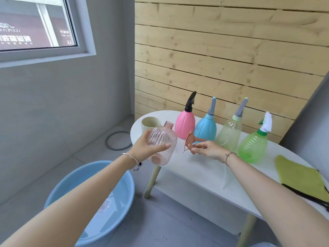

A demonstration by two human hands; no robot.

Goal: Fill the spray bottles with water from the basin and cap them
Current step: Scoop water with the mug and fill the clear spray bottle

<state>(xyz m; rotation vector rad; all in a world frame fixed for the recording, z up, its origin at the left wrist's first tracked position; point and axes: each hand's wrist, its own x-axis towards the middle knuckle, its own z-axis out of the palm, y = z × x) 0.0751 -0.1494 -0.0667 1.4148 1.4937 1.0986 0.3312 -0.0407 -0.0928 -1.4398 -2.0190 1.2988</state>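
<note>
Step in hand: bottle 1 of 5 is uncapped, filling not yet begun.

- Left hand [147, 148] grips the clear pink bottle [162, 145] round its belly, thumb across the front and fingers curled behind. The bottle is tilted, with its open neck up and away, in the air between the table edge and the basin. It looks empty or nearly so; I cannot tell for sure.
- Right hand [209, 150] pinches the orange spray head [194, 141] between thumb and fingertips, just above the white table [204, 179].
- Blue basin [85, 207] sits on the floor below the left forearm, with water in it.

Next move, as I judge it: lower the bottle into the basin, neck under the surface, then screw the head back on. The right hand needs to park the head or keep it clear of the water.

Surroundings: 4 capped bottles stand in a row behind the hands: pink bottle [185, 124], blue bottle [204, 130], pale clear bottle [228, 136] and green bottle [252, 147]. A cream cup [150, 124] stands at the table's left end and a green cloth [300, 177] lies at its right.

Obstructions: the table leg [153, 180] stands close to the basin rim, and the pink and blue bottles are near the right hand.
</note>
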